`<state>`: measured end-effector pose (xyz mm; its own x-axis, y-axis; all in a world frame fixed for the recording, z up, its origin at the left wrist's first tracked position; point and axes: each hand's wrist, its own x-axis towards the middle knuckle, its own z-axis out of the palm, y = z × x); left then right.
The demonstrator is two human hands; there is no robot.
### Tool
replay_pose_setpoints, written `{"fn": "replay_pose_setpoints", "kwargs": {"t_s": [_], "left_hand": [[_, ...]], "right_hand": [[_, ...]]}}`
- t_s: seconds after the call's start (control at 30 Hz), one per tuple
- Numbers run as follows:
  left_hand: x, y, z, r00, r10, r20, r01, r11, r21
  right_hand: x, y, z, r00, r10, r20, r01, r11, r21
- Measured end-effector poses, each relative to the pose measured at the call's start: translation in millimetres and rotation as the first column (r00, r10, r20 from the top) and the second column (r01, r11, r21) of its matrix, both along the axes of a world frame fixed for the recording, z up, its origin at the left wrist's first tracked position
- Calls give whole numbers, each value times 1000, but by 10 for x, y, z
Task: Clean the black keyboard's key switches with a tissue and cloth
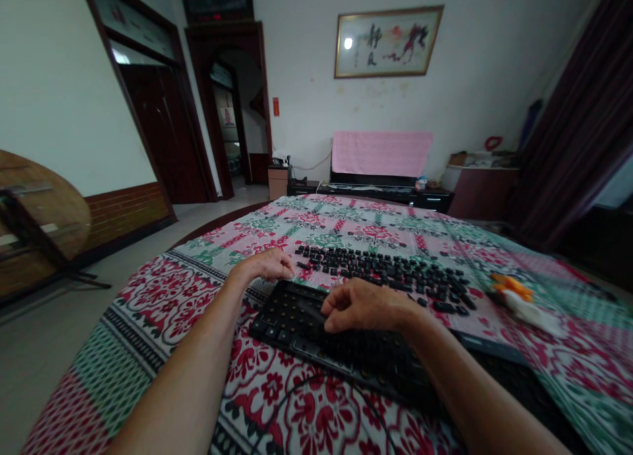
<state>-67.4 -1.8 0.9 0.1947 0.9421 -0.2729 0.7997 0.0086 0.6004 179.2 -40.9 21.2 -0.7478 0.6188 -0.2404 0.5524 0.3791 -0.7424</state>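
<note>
A black keyboard (306, 339) with its keycaps off across the left part lies on the patterned cloth in front of me. My left hand (271, 265) is closed, fingers curled downward, just beyond the keyboard's far left corner. Whatever its fingertips may hold is hidden. Over the keyboard's middle, my right hand (363, 304) is closed with thumb and fingers drawn together. A faint blurred streak shows by its fingertips, too unclear to name. Behind both hands, many loose black keycaps (386, 267) are spread in rows on the cloth.
Another black keyboard-like panel (514, 369) lies under and beside my right forearm. Farther right are an orange object (512, 287) and a crumpled white item (531, 313). A thin cable (289, 392) crosses the patterned cloth (163, 297) near me.
</note>
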Motion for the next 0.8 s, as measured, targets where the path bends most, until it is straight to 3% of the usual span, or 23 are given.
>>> {"fn": "replay_pose_setpoints", "kwargs": {"t_s": [0.17,0.5,0.63,0.8], "left_hand": [[-18,-26,-4,1000,-11,-19,10,999,-34],[-35,-17,-6,999,-1,-33,-1,998,-63],[1,-11,35,999,-34,-2,34,999,13],[109,16,138,982,-100,161,82,990,111]], "right_hand": [[41,-48,-89,1000,29,-5,-29,994,-103],[40,-95,-159,994,108,5,-107,988,-111],[36,-100,-154,991,132,-24,-134,986,-95],[44,-92,-154,990,139,0,-139,988,-74]]}}
